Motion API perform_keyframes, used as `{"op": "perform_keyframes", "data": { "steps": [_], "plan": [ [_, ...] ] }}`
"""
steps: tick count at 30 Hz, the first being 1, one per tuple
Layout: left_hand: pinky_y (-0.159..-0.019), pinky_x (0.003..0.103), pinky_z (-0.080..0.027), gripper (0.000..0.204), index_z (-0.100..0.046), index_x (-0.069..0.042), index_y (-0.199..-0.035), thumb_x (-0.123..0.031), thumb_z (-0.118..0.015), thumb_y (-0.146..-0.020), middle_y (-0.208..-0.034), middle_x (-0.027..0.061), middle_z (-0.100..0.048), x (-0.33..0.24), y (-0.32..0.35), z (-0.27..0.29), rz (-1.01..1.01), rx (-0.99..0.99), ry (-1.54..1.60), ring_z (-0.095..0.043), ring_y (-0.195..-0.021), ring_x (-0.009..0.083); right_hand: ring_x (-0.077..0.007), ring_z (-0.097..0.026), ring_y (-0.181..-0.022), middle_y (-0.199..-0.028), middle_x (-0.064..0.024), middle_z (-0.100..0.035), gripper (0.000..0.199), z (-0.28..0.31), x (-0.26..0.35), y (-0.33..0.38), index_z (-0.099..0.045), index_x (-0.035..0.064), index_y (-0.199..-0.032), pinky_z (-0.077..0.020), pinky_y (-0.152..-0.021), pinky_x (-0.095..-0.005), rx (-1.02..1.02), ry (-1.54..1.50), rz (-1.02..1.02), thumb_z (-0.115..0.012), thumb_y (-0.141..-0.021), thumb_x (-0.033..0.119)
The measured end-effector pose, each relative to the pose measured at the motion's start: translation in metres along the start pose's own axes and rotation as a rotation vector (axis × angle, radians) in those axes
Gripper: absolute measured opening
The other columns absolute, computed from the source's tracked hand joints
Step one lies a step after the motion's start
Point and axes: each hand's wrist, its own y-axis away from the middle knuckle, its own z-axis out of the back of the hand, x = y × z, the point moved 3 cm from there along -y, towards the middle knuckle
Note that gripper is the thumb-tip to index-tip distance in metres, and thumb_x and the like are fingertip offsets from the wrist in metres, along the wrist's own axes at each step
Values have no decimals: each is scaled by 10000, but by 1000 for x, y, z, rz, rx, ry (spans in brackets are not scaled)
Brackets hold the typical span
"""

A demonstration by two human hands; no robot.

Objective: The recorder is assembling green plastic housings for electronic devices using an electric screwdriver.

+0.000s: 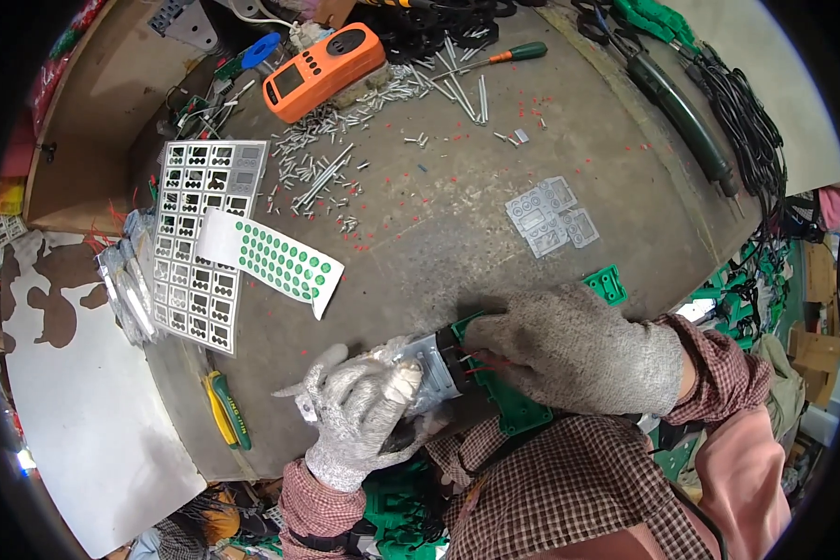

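Note:
At the table's near edge, my left hand (359, 401), in a pale grey knit glove, is closed around a silvery, shiny block (429, 371) with a black end and thin red wires. My right hand (574, 353), in a darker grey glove, lies over a green plastic housing (518, 411), its fingers curled beside the wires at the block's black end. The glove hides what the right fingertips hold, if anything. Another green plastic part (606, 285) shows just beyond the right hand; I cannot tell whether it belongs to the same housing.
Loose screws (317, 168) lie scattered near an orange meter (324, 72). A label sheet (205, 245) and a green-dotted sticker strip (275, 263) are at left. Green-yellow pliers (227, 411), a screwdriver (518, 52), grey stickers (551, 217) and a corded electric screwdriver (681, 121) surround the work.

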Motion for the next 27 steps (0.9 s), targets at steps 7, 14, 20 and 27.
{"op": "perform_keyframes", "data": {
  "steps": [7, 14, 20, 27],
  "plan": [
    [-899, 490, -480, 1095, -342, 75, -1511, -322, -925, -674, -1212, 218, -623, -11, -22, -10, 155, 58, 122, -607, -1034, 399, -421, -676, -961, -1003, -262, -650, 364, 8, -5, -17, -580, 8, -1232, -552, -789, -472, 63, -135, 16, -639, -899, 143],
    [-1059, 526, -411, 1140, -237, 61, -1572, -314, -881, -708, -1190, 193, -614, -33, -47, -12, 278, -20, 327, -570, -1113, 404, -440, -661, -906, -984, -262, -642, 392, 15, -7, -10, -474, 8, -1284, -526, -731, -484, 43, -361, 113, -616, -974, 200],
    [-1129, 551, -333, 984, -284, 58, -1563, -166, -777, -741, -1135, 159, -614, -38, -66, -26, 289, -3, 241, -554, -1118, 351, -427, -659, -887, -992, -236, -640, 388, 4, -15, -1, -479, 19, -1274, -529, -735, -472, -226, -208, -22, -628, -982, 226],
    [-1141, 535, -328, 844, -385, 28, -1530, -80, -714, -760, -1015, 76, -664, -31, -62, -26, 304, -42, 334, -601, -1057, 288, -362, -687, -920, -1040, -180, -658, 468, 42, -3, 39, -613, 78, -1268, -560, -794, -408, -194, -4, 20, -757, -897, 326]
  ]
}}
